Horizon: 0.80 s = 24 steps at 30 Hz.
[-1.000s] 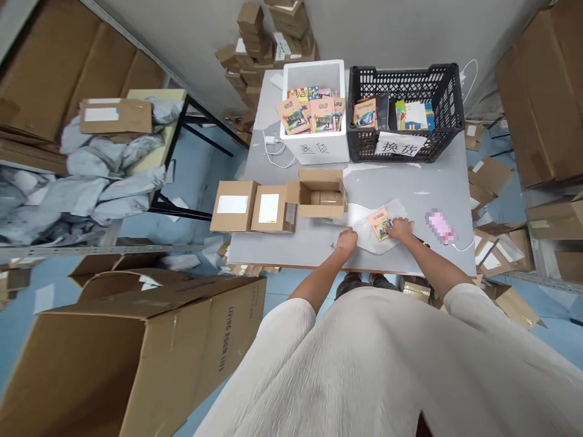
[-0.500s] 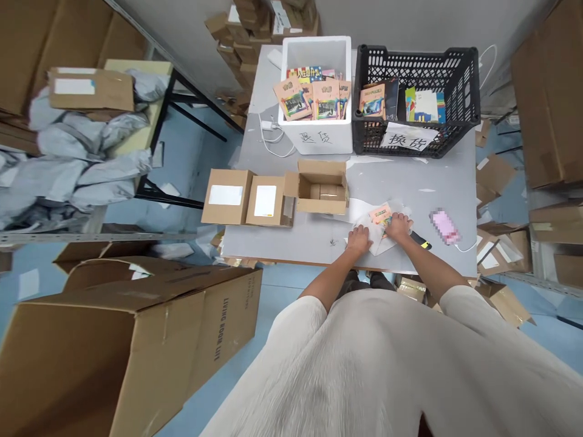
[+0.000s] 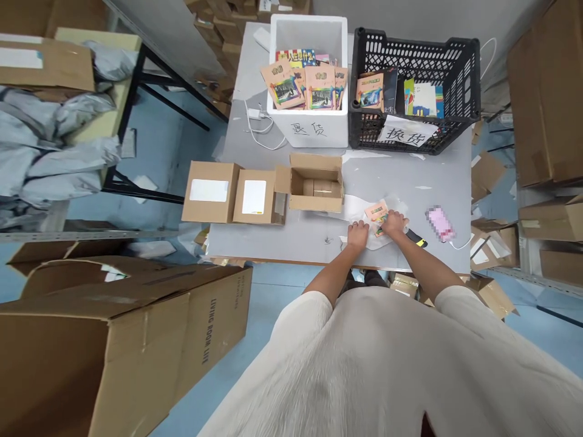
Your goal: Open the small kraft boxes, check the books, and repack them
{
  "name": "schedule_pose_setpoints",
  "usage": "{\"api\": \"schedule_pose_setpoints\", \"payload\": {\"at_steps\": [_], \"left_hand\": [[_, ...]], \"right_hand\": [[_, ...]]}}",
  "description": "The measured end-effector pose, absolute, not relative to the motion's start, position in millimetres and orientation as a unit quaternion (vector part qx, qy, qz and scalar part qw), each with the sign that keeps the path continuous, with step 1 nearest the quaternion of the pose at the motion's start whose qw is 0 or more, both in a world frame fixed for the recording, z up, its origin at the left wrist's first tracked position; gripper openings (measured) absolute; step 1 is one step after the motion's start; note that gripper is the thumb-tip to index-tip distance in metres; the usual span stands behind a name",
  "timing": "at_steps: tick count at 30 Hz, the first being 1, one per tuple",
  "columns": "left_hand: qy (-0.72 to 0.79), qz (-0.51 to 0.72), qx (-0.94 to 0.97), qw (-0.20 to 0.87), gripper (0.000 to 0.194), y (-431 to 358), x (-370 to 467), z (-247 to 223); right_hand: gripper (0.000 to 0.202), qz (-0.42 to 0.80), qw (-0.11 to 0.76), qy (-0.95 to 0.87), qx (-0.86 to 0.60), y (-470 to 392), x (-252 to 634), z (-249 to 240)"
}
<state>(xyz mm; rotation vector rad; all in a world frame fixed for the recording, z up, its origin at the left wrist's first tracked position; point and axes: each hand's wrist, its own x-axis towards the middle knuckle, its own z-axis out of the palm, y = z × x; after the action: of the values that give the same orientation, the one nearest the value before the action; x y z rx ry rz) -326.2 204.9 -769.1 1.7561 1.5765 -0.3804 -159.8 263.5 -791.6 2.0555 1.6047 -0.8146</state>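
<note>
- Booklet [image 3: 376, 212], small and orange, lies on a white plastic wrapper [image 3: 359, 209] near the tabletop's [image 3: 314, 240] near edge, toward its right corner.
- I see my right hand [image 3: 393, 223] pressing on the booklet, fingers bent.
- My left hand [image 3: 357, 233] pins the wrapper just beside it, fingers curled down.
- An open cardboard box [image 3: 316, 189] sits further in; a black crate [image 3: 414, 91] stands at the far edge.

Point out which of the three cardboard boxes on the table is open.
The open cardboard box, rightmost of the three and nearest the left hand: its flaps are up and its inside shows. The two labelled boxes beside it are shut.
</note>
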Motion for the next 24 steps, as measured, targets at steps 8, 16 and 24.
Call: {"api": "schedule_pose_setpoints", "payload": {"at_steps": [8, 16, 24], "left_hand": [[0.593, -0.166, 0.699, 0.363, 0.039, 212, -330, -754], [0.593, -0.183, 0.735, 0.273, 0.036, 216, -378, -713], [0.587, -0.152, 0.761, 0.229, 0.034, 217, -390, -684]], "right_hand": [[0.034, -0.330, 0.190, 0.555, 0.739, 271, -154, -781], [0.038, -0.323, 0.088, 0.523, 0.784, 292, -137, -761], [0.056, -0.321, 0.034, 0.595, 0.736, 272, -146, -752]]}}
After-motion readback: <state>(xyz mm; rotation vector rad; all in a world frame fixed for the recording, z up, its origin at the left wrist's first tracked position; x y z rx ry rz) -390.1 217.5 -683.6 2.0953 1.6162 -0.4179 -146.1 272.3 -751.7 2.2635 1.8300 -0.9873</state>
